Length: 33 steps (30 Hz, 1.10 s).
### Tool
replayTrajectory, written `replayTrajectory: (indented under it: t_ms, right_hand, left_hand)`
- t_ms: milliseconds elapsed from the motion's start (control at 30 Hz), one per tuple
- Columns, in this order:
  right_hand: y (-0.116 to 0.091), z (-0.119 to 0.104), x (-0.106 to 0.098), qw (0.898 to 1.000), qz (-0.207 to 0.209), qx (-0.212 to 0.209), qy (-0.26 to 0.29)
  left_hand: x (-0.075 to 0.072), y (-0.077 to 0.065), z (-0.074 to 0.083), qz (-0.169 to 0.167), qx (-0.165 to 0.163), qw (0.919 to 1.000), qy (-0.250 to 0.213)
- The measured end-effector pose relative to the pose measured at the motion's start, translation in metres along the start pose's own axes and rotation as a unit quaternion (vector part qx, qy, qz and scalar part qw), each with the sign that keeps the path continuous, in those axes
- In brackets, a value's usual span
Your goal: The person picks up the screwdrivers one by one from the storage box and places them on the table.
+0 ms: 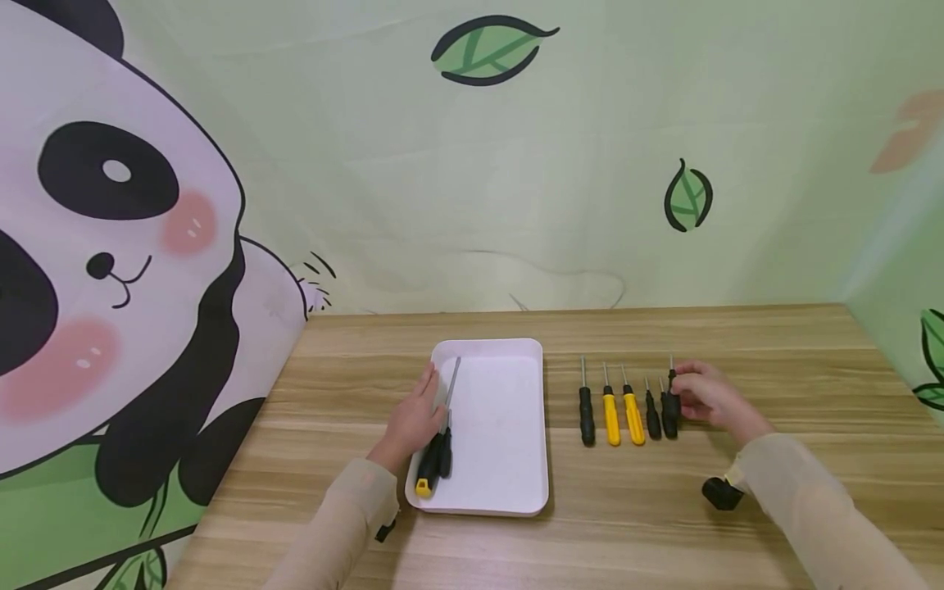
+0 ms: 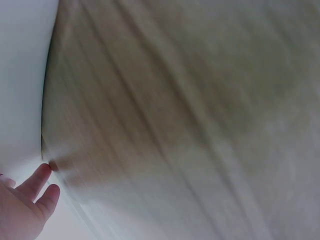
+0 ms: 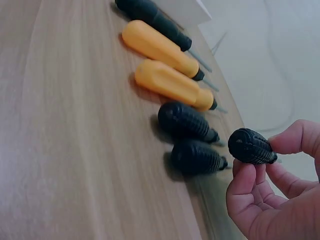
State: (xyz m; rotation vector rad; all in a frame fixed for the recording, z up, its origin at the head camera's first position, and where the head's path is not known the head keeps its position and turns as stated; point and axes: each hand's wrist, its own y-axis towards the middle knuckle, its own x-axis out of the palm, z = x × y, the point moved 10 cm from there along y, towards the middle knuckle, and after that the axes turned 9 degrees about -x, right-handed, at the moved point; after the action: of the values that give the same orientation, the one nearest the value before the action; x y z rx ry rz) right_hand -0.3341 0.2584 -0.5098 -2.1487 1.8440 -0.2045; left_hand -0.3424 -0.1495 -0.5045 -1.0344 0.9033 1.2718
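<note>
My right hand (image 1: 704, 393) pinches a short black-handled screwdriver (image 3: 248, 146) between thumb and fingers, its ribbed grip raised off the wooden table. Two more short black screwdrivers (image 3: 187, 122) lie close to that hand, at the right end of a row. My left hand (image 1: 419, 418) rests along the left rim of a white tray (image 1: 501, 492), fingers extended against its side. Inside the tray, along its left side, lie a black-and-yellow screwdriver (image 1: 428, 467) and a smaller black screwdriver (image 1: 446, 457).
Two yellow screwdrivers (image 1: 611, 418) and a longer black screwdriver (image 1: 586, 418) make up the rest of the row, right of the tray. Behind the table (image 1: 605, 524) stands a wall (image 1: 354, 147) printed with a panda and leaves.
</note>
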Motion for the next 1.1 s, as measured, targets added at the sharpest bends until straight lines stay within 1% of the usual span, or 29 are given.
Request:
replayTrajectory:
  t_ms: [200,367,633,767,833,967,1033,1100]
  right_hand:
    - [0.001,0.008,-0.006,1.0,0.001,0.004,-0.005]
    - [0.002,0.013,-0.01,1.0,0.007,0.007,-0.028]
    - [0.004,0.019,-0.013,0.998,0.012,0.007,-0.061]
    - [0.011,0.025,-0.018,0.998,0.011,-0.003,-0.065]
    - [0.015,0.027,-0.02,0.998,0.004,-0.015,-0.06]
    - [0.014,0.024,-0.019,0.995,0.009,-0.015,-0.093]
    - [0.009,0.018,-0.016,0.992,0.02,-0.006,-0.127]
    - [0.007,0.015,-0.014,0.989,0.023,-0.006,-0.147]
  left_hand:
    - [0.001,0.001,-0.001,-0.003,-0.003,1.0,-0.003]
    - [0.002,0.001,-0.002,-0.004,-0.006,0.9999,-0.009]
    - [0.001,0.001,0.0,0.0,0.003,0.9999,-0.01]
    - [0.001,0.001,-0.001,0.001,0.005,0.9999,-0.011]
    - [0.0,0.001,0.0,0.001,0.005,0.9999,-0.009]
    - [0.0,0.0,0.0,-0.002,0.002,1.0,-0.007]
    - [-0.001,0.0,0.001,-0.002,0.002,1.0,-0.004]
    - [-0.001,-0.001,0.002,-0.002,0.003,1.0,-0.004]
